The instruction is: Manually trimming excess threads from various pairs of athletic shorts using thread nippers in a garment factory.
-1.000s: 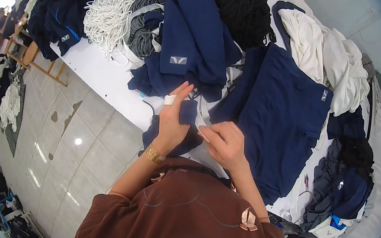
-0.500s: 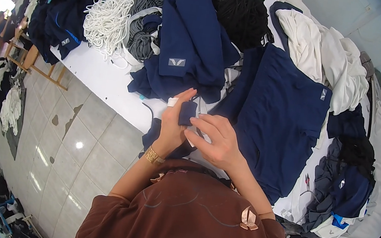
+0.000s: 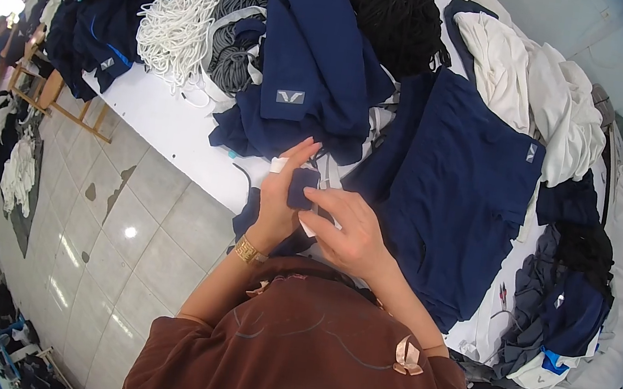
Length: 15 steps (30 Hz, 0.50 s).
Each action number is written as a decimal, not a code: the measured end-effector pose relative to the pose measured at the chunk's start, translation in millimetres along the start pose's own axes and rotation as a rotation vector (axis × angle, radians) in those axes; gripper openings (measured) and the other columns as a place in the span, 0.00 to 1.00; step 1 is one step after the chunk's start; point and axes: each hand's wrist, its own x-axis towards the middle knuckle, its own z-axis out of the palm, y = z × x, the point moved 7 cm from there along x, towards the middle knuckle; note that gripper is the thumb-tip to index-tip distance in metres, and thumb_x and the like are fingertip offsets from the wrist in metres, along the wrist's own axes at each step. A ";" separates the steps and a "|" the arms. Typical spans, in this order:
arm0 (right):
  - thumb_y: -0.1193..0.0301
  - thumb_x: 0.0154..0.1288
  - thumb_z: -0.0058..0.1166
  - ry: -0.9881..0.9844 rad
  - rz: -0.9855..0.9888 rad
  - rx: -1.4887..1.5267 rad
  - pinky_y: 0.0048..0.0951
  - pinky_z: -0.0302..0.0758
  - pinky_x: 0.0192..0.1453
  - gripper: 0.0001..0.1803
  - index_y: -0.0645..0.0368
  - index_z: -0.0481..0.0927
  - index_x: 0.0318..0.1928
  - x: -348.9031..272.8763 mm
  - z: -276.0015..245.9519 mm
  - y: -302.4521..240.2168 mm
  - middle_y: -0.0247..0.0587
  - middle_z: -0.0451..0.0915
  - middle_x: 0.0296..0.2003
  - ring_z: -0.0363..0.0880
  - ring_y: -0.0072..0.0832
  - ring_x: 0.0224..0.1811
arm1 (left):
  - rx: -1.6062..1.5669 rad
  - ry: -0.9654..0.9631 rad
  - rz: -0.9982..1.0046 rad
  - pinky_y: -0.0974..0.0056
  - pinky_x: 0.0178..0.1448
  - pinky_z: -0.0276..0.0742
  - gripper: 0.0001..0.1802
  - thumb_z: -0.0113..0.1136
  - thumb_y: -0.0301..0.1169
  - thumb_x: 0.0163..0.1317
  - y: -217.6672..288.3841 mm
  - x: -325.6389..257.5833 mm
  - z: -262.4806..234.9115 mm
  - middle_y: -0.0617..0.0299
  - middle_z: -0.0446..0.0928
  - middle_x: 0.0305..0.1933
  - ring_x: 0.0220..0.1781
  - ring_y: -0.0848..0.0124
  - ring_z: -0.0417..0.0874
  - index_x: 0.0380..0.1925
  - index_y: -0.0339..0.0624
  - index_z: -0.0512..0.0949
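A small dark navy piece of fabric (image 3: 301, 190) lies against the palm side of my left hand (image 3: 276, 199), which has its fingers extended upward and a white wrap on one of them. My right hand (image 3: 350, 232) pinches the right edge of that piece between thumb and fingers. A bit of white material shows below the pinch; I cannot make out what it is. Just beyond my fingertips sits a stack of folded navy garments (image 3: 319, 52) with a grey patch. More navy cloth (image 3: 247, 213) hangs at the table edge beside my left wrist.
A white table (image 3: 169, 131) carries navy shorts (image 3: 455, 191) at the right, bundles of white cord (image 3: 179, 33), grey cord (image 3: 230, 64) and black cord (image 3: 395, 23), and white cloth (image 3: 497, 61). Small snips (image 3: 503, 295) lie near the right edge. A wooden stool (image 3: 51, 90) stands left.
Both hands have shifted slightly left with the small navy piece. My right fingertips now lie further over its edge.
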 end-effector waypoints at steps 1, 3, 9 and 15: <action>0.80 0.38 0.57 -0.003 -0.004 -0.004 0.33 0.74 0.40 0.16 0.62 0.79 0.35 -0.2 0.0 -0.2 0.46 0.76 0.43 0.76 0.38 0.41 | 0.013 0.005 0.012 0.63 0.48 0.74 0.28 0.55 0.22 0.48 1.1 0.2 -0.3 0.49 0.71 0.59 0.46 0.58 0.79 0.54 0.43 0.71; 0.80 0.38 0.57 -0.003 -0.008 -0.010 0.33 0.74 0.40 0.16 0.62 0.79 0.35 -0.4 0.1 -0.4 0.46 0.76 0.43 0.76 0.38 0.41 | 0.009 -0.002 0.000 0.63 0.48 0.74 0.28 0.55 0.22 0.48 -0.4 -0.1 -0.1 0.49 0.71 0.59 0.47 0.58 0.80 0.54 0.43 0.71; 0.78 0.38 0.57 -0.030 -0.010 -0.021 0.31 0.73 0.39 0.16 0.59 0.79 0.34 -2.7 2.6 -1.1 0.43 0.77 0.43 0.76 0.34 0.41 | 0.002 -0.016 0.004 0.62 0.47 0.74 0.29 0.57 0.24 0.47 -1.9 0.3 1.7 0.49 0.71 0.58 0.45 0.56 0.80 0.54 0.43 0.71; 0.71 0.37 0.56 0.004 -0.157 -0.233 0.28 0.66 0.43 0.16 0.52 0.81 0.33 14.4 -10.4 -15.0 0.35 0.78 0.43 0.76 0.28 0.37 | -0.270 -0.509 0.097 0.61 0.45 0.74 0.25 0.60 0.30 0.46 9.8 -16.2 27.1 0.48 0.75 0.50 0.42 0.52 0.78 0.49 0.40 0.73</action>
